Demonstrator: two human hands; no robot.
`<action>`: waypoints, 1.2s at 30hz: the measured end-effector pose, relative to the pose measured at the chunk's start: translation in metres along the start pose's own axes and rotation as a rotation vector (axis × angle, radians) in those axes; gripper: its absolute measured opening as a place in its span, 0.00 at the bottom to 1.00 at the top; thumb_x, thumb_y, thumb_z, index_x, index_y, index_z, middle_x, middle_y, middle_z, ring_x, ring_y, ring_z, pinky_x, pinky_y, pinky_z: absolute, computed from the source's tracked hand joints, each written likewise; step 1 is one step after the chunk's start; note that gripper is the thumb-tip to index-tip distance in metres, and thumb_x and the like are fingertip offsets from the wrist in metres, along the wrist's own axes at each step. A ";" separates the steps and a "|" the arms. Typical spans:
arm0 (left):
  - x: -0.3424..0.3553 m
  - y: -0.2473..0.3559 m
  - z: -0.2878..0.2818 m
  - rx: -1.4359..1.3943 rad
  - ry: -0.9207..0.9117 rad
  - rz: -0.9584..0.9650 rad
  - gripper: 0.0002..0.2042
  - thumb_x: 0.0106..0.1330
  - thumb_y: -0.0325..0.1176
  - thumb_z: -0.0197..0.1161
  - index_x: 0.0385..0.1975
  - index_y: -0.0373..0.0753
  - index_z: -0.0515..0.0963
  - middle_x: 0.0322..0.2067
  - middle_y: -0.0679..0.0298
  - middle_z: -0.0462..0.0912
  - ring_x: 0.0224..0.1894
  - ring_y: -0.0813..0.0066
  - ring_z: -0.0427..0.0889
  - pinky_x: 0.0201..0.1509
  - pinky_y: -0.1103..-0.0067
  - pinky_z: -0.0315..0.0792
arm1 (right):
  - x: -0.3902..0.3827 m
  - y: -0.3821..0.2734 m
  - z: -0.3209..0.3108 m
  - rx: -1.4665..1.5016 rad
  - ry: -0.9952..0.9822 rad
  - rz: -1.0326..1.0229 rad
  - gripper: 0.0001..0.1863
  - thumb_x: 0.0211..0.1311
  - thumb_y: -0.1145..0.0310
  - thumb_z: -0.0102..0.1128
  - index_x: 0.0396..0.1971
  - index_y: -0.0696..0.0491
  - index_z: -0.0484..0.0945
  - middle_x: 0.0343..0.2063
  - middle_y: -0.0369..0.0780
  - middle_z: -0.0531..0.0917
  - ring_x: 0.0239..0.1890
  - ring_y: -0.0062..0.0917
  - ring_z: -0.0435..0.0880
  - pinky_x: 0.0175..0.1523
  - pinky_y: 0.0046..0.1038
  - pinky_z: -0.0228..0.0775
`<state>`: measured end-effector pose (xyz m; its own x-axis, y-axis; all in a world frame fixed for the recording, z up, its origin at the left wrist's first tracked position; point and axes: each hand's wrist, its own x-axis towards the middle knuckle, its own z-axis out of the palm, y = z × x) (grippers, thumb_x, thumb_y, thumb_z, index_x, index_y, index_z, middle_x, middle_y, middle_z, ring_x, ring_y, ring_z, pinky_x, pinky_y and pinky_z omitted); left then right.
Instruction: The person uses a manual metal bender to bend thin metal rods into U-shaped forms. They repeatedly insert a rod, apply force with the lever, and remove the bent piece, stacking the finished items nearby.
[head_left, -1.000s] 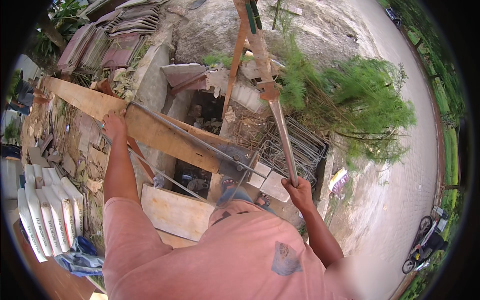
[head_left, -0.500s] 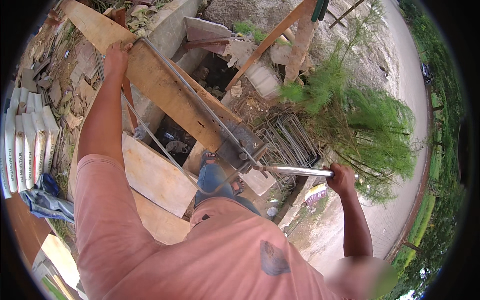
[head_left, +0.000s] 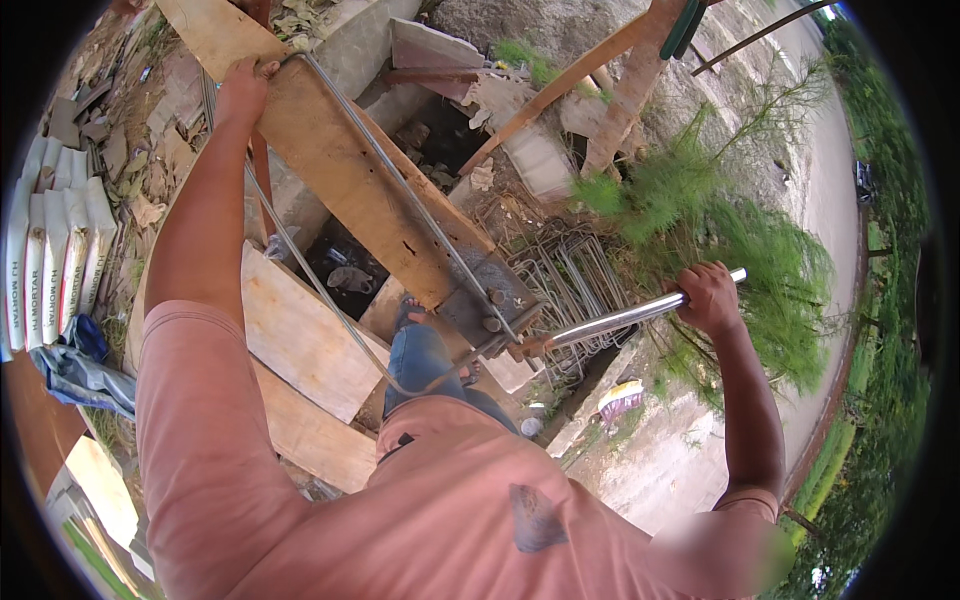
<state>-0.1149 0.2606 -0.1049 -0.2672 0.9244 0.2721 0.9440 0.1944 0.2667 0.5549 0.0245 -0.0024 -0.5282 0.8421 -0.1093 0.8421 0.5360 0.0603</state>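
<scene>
Where plank (head_left: pixel 325 170) ends, bar (head_left: pixel 620 321) in right grip (head_left: pixel 711 299)

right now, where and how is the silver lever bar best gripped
Probably near its free outer end, from the person's right, where the right hand holds it. The silver lever bar is straight, smooth and slim enough to wrap, and that end juts out well away from the dark metal plate.

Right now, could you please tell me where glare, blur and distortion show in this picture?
In the head view, bright glare streaks the pipe in the right hand; in the head view, a soft blur hides the area beside the right sleeve; in the head view, fisheye distortion bows the road.
</scene>
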 end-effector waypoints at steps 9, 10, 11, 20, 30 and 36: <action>0.005 -0.009 0.005 0.006 0.030 0.058 0.25 0.67 0.51 0.54 0.55 0.38 0.72 0.56 0.50 0.72 0.58 0.51 0.71 0.59 0.64 0.67 | 0.023 0.010 0.006 0.047 0.005 -0.089 0.16 0.49 0.65 0.68 0.15 0.51 0.67 0.16 0.38 0.73 0.24 0.34 0.75 0.34 0.37 0.63; 0.004 -0.002 0.002 0.024 0.000 0.043 0.25 0.68 0.50 0.53 0.57 0.39 0.70 0.58 0.52 0.71 0.59 0.51 0.70 0.60 0.63 0.68 | 0.022 0.012 0.011 0.051 0.020 -0.088 0.15 0.48 0.66 0.68 0.15 0.51 0.67 0.16 0.37 0.73 0.24 0.34 0.75 0.34 0.37 0.63; 0.005 -0.004 0.005 0.019 0.010 0.051 0.25 0.68 0.52 0.53 0.57 0.39 0.71 0.58 0.52 0.71 0.60 0.51 0.70 0.60 0.63 0.68 | 0.021 0.014 0.013 0.054 0.034 -0.087 0.15 0.48 0.66 0.68 0.15 0.50 0.68 0.15 0.37 0.73 0.24 0.34 0.75 0.34 0.37 0.63; 0.004 -0.005 0.000 0.042 -0.002 0.064 0.26 0.68 0.54 0.51 0.56 0.39 0.72 0.57 0.52 0.72 0.59 0.52 0.70 0.59 0.64 0.68 | 0.039 0.012 0.007 0.098 0.015 -0.152 0.13 0.46 0.67 0.69 0.16 0.49 0.70 0.15 0.36 0.73 0.24 0.33 0.75 0.32 0.35 0.61; 0.007 -0.006 0.004 0.017 0.013 0.058 0.26 0.69 0.53 0.51 0.56 0.38 0.71 0.57 0.51 0.71 0.60 0.52 0.69 0.61 0.64 0.66 | 0.028 0.018 0.008 0.042 0.053 -0.002 0.13 0.43 0.69 0.68 0.18 0.51 0.69 0.18 0.38 0.71 0.29 0.36 0.73 0.37 0.36 0.62; 0.018 -0.022 0.011 0.027 0.002 0.128 0.28 0.68 0.53 0.52 0.56 0.34 0.71 0.57 0.49 0.72 0.60 0.53 0.69 0.62 0.65 0.65 | 0.012 0.023 0.036 -0.046 0.280 0.171 0.15 0.48 0.67 0.66 0.16 0.53 0.67 0.19 0.40 0.70 0.29 0.37 0.72 0.41 0.37 0.63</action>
<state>-0.1382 0.2767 -0.1162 -0.1448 0.9416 0.3041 0.9752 0.0838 0.2049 0.5720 0.0454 -0.0383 -0.3943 0.9005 0.1832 0.9188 0.3821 0.0995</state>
